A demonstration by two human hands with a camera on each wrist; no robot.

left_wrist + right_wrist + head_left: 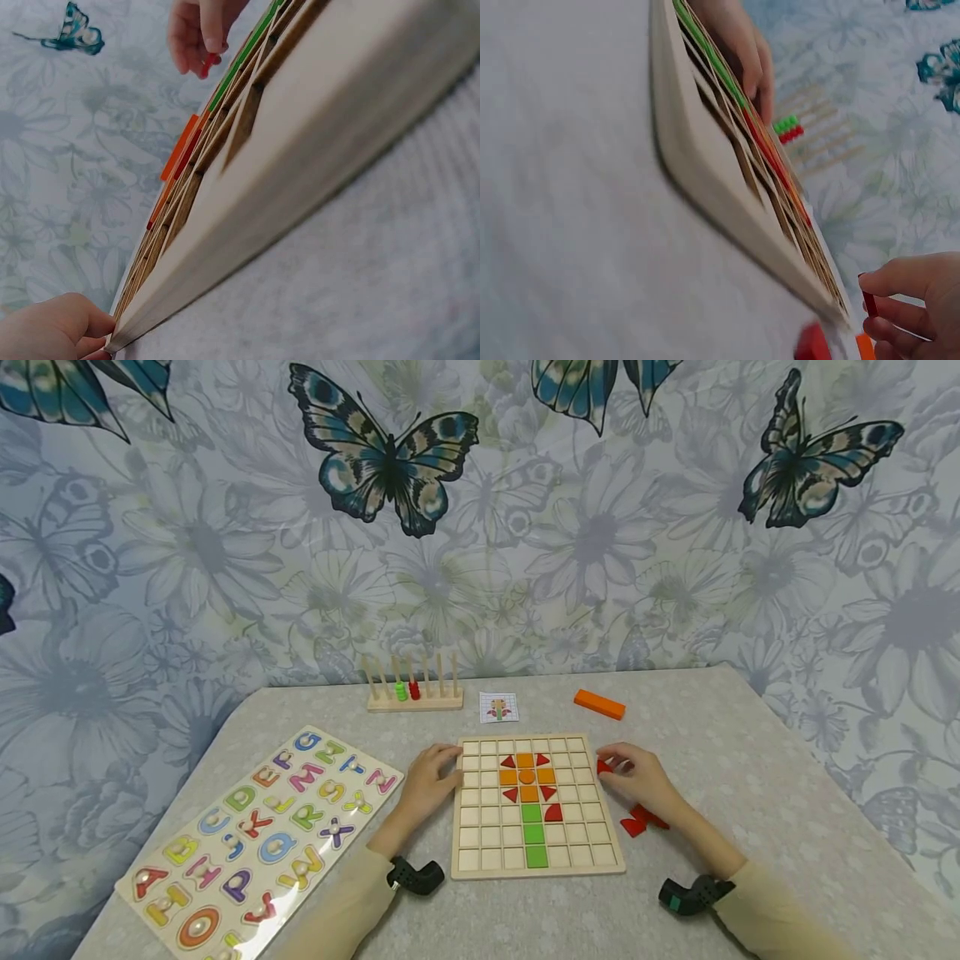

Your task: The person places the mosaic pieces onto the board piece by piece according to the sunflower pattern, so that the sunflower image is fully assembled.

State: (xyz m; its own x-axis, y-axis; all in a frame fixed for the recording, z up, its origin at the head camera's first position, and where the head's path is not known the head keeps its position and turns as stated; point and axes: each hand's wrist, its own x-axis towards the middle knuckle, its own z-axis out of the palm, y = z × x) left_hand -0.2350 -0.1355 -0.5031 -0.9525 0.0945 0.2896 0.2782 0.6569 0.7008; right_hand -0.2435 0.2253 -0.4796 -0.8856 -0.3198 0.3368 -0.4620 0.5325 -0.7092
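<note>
A wooden grid board (487,839) lies at the middle of the table. Orange squares (524,761) surround an orange round piece (527,777), with red triangles (543,760) at the corners. Below runs a column of green squares (533,833), and a red rounded tile (553,812) lies beside the top one. My left hand (429,787) grips the board's left edge near the far corner. Just off the board's right side, my right hand (637,777) pinches a small red tile (868,301) between thumb and fingers. Several loose red tiles (633,827) lie near that wrist.
An alphabet puzzle board (300,835) lies on the left. At the back stand a peg rack (442,702) with green and red beads, a small pattern card (498,707) and an orange bar (599,704). A patterned wall (480,568) rises behind the table.
</note>
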